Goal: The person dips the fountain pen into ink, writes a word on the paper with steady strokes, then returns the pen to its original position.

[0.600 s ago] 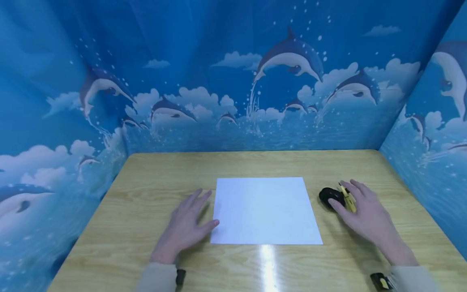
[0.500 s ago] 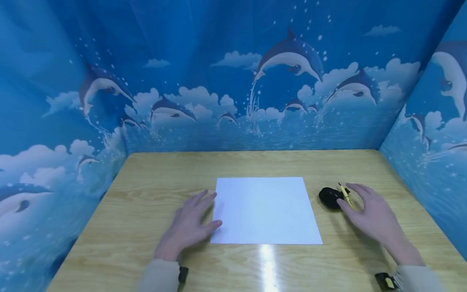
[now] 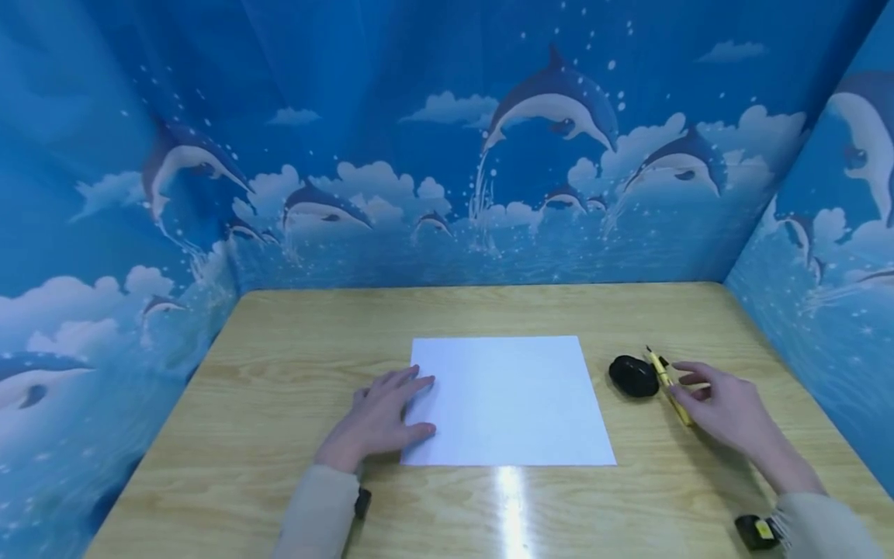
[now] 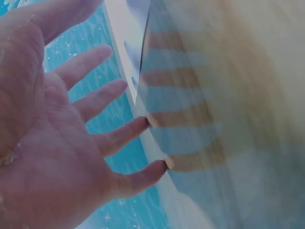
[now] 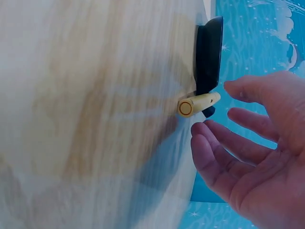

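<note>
A white sheet of paper [image 3: 506,400] lies flat on the table. My left hand [image 3: 377,419] spreads its fingers over the paper's left edge; in the left wrist view, two fingertips [image 4: 159,167] meet the tabletop. On the right, a yellow pen [image 3: 669,386] with a dark pointed tip leans beside a glossy black rounded object [image 3: 633,376]. My right hand [image 3: 729,407] hovers just right of the pen, fingers loosely bent and thumb apart from them. In the right wrist view, the pen's round end [image 5: 186,108] shows beyond the fingertips, with a gap between.
The wood-grain table [image 3: 321,326] is bordered at the back and sides by blue dolphin-print curtains [image 3: 391,233]. A bright light reflection [image 3: 512,505] falls on the tabletop in front of the paper.
My left hand has slid right, farther onto the paper's left edge. My right hand has drawn back to the right, its fingers off the black object and more bent, leaving the pen more visible.
</note>
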Available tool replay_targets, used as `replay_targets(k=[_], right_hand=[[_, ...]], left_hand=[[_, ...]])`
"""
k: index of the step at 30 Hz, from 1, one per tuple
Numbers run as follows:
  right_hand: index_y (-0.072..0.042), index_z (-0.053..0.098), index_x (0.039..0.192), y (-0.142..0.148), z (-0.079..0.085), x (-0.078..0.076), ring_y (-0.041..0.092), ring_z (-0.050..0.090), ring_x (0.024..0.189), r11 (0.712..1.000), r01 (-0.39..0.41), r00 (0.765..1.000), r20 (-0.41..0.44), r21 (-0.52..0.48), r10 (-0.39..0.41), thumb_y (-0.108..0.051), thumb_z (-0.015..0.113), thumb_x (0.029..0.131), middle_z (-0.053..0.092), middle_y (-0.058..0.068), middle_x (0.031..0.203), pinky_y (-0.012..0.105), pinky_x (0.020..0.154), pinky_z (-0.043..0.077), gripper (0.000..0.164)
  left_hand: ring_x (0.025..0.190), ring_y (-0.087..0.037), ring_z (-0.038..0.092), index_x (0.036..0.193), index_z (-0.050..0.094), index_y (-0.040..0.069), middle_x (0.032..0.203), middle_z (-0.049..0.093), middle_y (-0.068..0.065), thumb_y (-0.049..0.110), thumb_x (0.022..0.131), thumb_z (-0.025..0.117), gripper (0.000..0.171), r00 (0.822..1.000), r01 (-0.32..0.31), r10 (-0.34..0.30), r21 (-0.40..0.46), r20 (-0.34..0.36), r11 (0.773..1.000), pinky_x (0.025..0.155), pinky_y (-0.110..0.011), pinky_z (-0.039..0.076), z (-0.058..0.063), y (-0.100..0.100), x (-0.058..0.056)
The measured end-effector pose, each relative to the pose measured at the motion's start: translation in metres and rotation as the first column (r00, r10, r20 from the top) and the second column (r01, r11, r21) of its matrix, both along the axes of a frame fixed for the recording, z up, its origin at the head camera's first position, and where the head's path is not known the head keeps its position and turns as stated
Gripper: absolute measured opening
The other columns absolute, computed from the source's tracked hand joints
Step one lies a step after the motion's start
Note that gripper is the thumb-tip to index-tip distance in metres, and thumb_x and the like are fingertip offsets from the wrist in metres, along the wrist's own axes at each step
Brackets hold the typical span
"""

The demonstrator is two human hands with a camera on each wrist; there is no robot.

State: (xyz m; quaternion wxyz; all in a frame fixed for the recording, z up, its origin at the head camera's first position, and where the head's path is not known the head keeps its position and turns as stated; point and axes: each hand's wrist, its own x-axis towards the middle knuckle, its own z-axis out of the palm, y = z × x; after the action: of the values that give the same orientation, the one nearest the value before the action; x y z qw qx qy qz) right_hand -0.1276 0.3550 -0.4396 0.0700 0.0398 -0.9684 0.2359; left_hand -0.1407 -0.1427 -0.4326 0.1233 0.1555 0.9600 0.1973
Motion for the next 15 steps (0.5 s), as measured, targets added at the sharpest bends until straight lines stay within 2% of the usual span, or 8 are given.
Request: replay_targets(k=[5,11,15], right_hand=[[0.005,0.061,0.131,0.000,-0.001,-0.007,0.034,0.076,0.082,1.000,-0.025,0.998,0.053,-0.007,0.026,-0.021,0.072,0.094,0.075,0.026,0.106,0.031,0.063,0.057,0.047],[0.004,0.062,0.131,-0.001,-0.001,-0.014,0.032,0.076,0.079,0.999,-0.050,0.998,0.039,-0.001,0.050,-0.017,0.073,0.092,0.077,0.022,0.100,0.032,0.063,0.056,0.045],[0.005,0.061,0.131,0.000,-0.002,-0.017,0.031,0.076,0.078,0.998,-0.057,0.997,0.055,-0.004,0.057,-0.015,0.074,0.091,0.077,0.022,0.098,0.037,0.064,0.058,0.046]], left_hand=[[0.153,-0.043,0.029,0.151,0.051,0.030,0.167,0.034,-0.005,0.052,0.090,0.072,0.068,1.000,-0.002,0.003,-0.044,0.022,0.999,0.113,-0.077,0.025,-0.001,0.004,-0.005],[0.152,-0.043,0.028,0.149,0.054,0.030,0.168,0.033,-0.005,0.050,0.090,0.073,0.066,1.000,-0.004,0.006,-0.076,0.027,0.997,0.113,-0.077,0.025,0.001,0.008,-0.008],[0.151,-0.044,0.029,0.149,0.053,0.030,0.167,0.035,-0.006,0.050,0.089,0.074,0.067,0.999,-0.004,0.006,-0.083,0.034,0.997,0.113,-0.077,0.026,0.002,0.008,-0.009]])
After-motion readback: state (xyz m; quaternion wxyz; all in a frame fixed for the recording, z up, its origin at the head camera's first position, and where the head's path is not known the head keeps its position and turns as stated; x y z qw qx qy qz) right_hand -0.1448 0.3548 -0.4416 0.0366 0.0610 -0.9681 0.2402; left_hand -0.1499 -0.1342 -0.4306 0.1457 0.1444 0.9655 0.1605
